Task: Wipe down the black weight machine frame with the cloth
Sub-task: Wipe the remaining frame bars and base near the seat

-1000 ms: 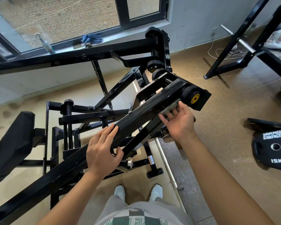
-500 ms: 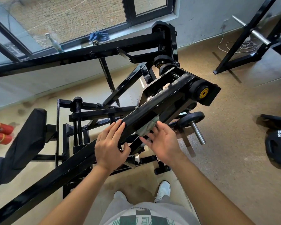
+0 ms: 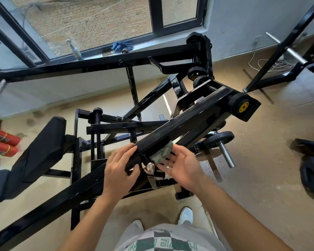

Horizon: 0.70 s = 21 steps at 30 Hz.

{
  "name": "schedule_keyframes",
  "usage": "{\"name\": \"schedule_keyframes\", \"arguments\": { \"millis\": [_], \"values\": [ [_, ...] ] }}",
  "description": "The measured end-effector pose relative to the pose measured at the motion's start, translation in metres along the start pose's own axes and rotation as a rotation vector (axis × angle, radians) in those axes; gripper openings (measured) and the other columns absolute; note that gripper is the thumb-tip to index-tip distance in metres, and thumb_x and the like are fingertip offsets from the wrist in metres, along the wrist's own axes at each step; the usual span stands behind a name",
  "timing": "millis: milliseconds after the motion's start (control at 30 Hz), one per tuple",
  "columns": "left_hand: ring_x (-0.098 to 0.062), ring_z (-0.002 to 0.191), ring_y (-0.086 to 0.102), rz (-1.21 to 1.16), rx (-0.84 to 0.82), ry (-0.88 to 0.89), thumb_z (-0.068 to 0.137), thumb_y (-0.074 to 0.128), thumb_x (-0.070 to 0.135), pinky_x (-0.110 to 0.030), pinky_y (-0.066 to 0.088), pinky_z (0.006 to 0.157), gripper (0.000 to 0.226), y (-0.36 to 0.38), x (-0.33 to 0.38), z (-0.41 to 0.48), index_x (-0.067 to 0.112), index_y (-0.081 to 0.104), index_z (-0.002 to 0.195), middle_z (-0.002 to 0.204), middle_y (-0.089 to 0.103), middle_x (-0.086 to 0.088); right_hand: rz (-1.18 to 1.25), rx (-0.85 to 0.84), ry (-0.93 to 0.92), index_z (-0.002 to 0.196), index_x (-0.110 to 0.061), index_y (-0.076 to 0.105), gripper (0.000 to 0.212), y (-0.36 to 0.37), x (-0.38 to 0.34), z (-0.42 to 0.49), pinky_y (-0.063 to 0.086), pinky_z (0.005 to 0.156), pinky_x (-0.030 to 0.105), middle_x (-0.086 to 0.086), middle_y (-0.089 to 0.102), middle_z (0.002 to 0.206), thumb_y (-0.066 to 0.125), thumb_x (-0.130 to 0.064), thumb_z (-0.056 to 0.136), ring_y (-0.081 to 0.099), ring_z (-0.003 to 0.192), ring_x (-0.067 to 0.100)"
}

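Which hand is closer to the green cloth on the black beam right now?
Right. The right hand presses the cloth against the beam; the left hand grips the beam a little further down, not touching the cloth.

Daylight comes through the black-framed window [image 3: 91, 20] — brick beyond it — onto a pale grey wall [image 3: 243, 24] and tan floor [image 3: 257, 169], white cable [image 3: 279, 66] tangled there.
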<state>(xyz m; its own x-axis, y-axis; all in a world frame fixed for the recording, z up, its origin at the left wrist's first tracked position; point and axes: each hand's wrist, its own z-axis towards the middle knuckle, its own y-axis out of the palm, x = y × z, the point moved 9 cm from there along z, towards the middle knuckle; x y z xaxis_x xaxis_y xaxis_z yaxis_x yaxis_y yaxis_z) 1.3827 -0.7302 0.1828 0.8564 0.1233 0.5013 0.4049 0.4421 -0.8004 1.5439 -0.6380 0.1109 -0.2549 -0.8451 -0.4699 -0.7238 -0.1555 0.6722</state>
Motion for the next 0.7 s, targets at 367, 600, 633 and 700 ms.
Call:
{"name": "schedule_keyframes", "arguments": {
  "millis": [367,600,633,700],
  "values": [
    [-0.018,0.121,0.059,0.064,-0.009,-0.159,0.086,0.055,0.034,-0.045,0.051,0.101,0.050,-0.029,-0.058,-0.039,0.017,0.067,0.132,0.134,0.064,0.006,-0.274,0.320,-0.345,0.125,-0.013,0.066,0.027,0.009,-0.007,-0.010,0.053,0.100,0.041,0.009,0.073,0.114,0.051,-0.016,0.103,0.069,0.110,0.023],
    [-0.023,0.127,0.055,0.084,-0.095,-0.077,0.086,0.056,0.035,-0.045,0.048,0.106,0.058,-0.025,-0.063,-0.048,0.017,0.061,0.140,0.142,0.060,0.003,-0.912,0.389,-0.644,0.128,-0.013,0.066,0.029,0.047,0.010,-0.017,0.050,0.086,0.011,-0.003,0.059,0.120,0.059,-0.015,0.100,0.060,0.107,0.000],
    [-0.023,0.127,0.055,0.080,-0.098,-0.076,0.086,0.057,0.036,-0.046,0.048,0.105,0.058,-0.025,-0.064,-0.047,0.017,0.060,0.141,0.142,0.060,0.003,-0.986,0.370,-0.677,0.129,-0.013,0.067,0.029,0.053,0.011,-0.018,0.048,0.086,0.011,-0.006,0.057,0.120,0.060,-0.016,0.100,0.059,0.109,0.000],
    [-0.023,0.128,0.055,0.071,-0.107,-0.069,0.085,0.060,0.034,-0.046,0.048,0.106,0.059,-0.026,-0.064,-0.047,0.016,0.060,0.141,0.143,0.059,0.002,-1.219,0.336,-0.745,0.131,-0.012,0.065,0.033,0.066,0.016,-0.019,0.048,0.094,0.015,-0.009,0.055,0.123,0.060,-0.019,0.099,0.056,0.112,0.002]
  ]
}}
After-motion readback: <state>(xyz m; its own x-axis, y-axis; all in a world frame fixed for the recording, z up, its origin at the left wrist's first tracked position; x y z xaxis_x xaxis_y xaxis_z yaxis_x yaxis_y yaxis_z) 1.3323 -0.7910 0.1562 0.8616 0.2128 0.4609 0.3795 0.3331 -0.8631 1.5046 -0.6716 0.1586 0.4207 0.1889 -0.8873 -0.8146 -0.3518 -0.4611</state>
